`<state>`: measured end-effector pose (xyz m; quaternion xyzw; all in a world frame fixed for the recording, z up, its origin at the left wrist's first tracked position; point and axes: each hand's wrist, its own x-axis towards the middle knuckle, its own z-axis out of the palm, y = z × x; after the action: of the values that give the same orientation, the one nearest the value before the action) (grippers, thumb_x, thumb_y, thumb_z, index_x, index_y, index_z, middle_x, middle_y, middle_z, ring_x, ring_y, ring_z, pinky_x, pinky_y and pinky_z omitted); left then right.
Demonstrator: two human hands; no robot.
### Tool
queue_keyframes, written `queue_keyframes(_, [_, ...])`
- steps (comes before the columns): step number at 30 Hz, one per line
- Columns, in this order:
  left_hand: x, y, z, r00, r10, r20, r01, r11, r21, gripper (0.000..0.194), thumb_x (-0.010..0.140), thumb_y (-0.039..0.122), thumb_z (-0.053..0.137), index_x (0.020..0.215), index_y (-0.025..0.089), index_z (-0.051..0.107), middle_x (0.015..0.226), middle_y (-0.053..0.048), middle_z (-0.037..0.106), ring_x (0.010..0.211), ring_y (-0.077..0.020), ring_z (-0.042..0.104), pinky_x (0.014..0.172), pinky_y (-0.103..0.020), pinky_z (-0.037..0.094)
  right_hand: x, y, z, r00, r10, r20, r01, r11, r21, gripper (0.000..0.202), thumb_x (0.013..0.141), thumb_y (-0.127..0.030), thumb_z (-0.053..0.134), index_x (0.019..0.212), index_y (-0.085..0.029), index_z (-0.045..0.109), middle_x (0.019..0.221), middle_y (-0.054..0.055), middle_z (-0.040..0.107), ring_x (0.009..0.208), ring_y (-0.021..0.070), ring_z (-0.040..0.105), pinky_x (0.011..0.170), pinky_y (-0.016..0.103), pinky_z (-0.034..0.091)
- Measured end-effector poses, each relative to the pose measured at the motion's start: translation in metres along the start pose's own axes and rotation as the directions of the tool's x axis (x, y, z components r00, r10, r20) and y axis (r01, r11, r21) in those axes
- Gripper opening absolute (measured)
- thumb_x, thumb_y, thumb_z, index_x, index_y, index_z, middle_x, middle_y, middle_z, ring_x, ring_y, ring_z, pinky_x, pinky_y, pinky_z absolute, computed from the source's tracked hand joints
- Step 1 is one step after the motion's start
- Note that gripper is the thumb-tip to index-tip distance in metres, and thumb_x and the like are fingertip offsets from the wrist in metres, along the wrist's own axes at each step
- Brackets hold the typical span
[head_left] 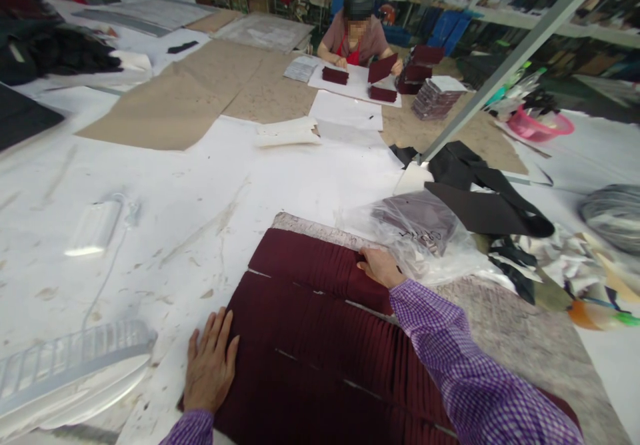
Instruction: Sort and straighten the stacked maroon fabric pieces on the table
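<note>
Overlapping maroon fabric pieces [310, 338] lie in rows on a grey mottled board [500, 325] in front of me. My left hand [211, 359] rests flat with its fingers stretched out, against the left edge of the rows. Over at the far row, my right hand [381, 266] has bent fingers and thumb closed on the edge of a maroon piece [350, 268]. My right forearm covers part of the rows' right side. Just behind that hand lies a clear plastic bag [425, 231] with dark pieces inside and writing on it.
A co-worker [357, 31] sits across the table handling maroon pieces. A metal post [510, 65] rises right of centre. Black scraps [485, 191] and a pink basket [540, 123] are to the right. At left are a white box with a cord [94, 226] and a ridged translucent object [75, 365].
</note>
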<state>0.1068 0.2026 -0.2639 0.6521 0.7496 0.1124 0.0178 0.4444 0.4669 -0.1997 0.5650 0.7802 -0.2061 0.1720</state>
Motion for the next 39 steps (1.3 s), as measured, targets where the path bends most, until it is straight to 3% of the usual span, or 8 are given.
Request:
queue_keyframes(18, [0.002, 0.002, -0.002, 1.0, -0.018, 0.012, 0.019, 0.999, -0.032, 0.059, 0.092, 0.026, 0.036, 0.147, 0.021, 0.016, 0.148, -0.012, 0.037, 0.139, -0.0274, 0.027, 0.112, -0.054, 0.02, 0.006, 0.013, 0.004, 0.998, -0.064, -0.002, 0.064, 0.997, 0.045, 0.025, 0.091, -0.033, 0.056, 0.106, -0.014, 0.06, 0.099, 0.006, 0.065, 0.093, 0.0199, 0.062, 0.084, 0.04, 0.049])
queue_keyframes(28, [0.001, 0.002, -0.001, 1.0, -0.02, 0.013, 0.021, 0.999, -0.032, 0.059, 0.092, 0.026, 0.037, 0.147, 0.021, 0.016, 0.148, -0.013, 0.037, 0.139, -0.0273, 0.027, 0.112, -0.054, 0.02, 0.004, 0.004, 0.009, 0.999, -0.016, -0.038, 0.016, 1.0, 0.021, 0.024, 0.091, -0.031, 0.056, 0.106, -0.013, 0.059, 0.101, 0.007, 0.064, 0.091, 0.0199, 0.061, 0.083, 0.039, 0.047])
queue_keyframes(32, [0.001, 0.002, -0.001, 1.0, -0.017, 0.013, 0.017, 1.0, -0.023, 0.059, 0.092, 0.026, 0.036, 0.147, 0.021, 0.016, 0.148, -0.013, 0.037, 0.139, -0.0274, 0.027, 0.112, -0.054, 0.021, -0.003, -0.003, 0.009, 0.989, 0.032, -0.143, -0.031, 0.999, 0.01, 0.025, 0.086, -0.026, 0.06, 0.107, -0.012, 0.058, 0.101, 0.011, 0.064, 0.094, 0.0247, 0.06, 0.082, 0.039, 0.045])
queue_keyframes(36, [0.001, 0.002, -0.001, 1.0, -0.021, 0.012, 0.021, 0.999, -0.024, 0.059, 0.092, 0.026, 0.037, 0.147, 0.021, 0.016, 0.149, -0.013, 0.036, 0.139, -0.0277, 0.027, 0.112, -0.055, 0.02, -0.012, -0.005, 0.01, 0.948, 0.011, -0.318, -0.007, 1.0, 0.012, 0.042, 0.084, -0.022, 0.059, 0.124, -0.011, 0.05, 0.128, 0.02, 0.051, 0.118, 0.0342, 0.046, 0.095, 0.046, 0.036])
queue_keyframes(39, [0.001, 0.003, -0.001, 1.0, -0.022, 0.018, 0.022, 0.999, -0.026, 0.059, 0.092, 0.026, 0.037, 0.147, 0.021, 0.016, 0.149, -0.013, 0.036, 0.139, -0.0275, 0.027, 0.112, -0.054, 0.02, -0.018, -0.008, 0.022, 0.922, -0.097, -0.375, 0.109, 0.994, 0.013, 0.04, 0.09, -0.017, 0.047, 0.13, -0.014, 0.047, 0.145, 0.014, 0.039, 0.133, 0.0286, 0.033, 0.107, 0.044, 0.027])
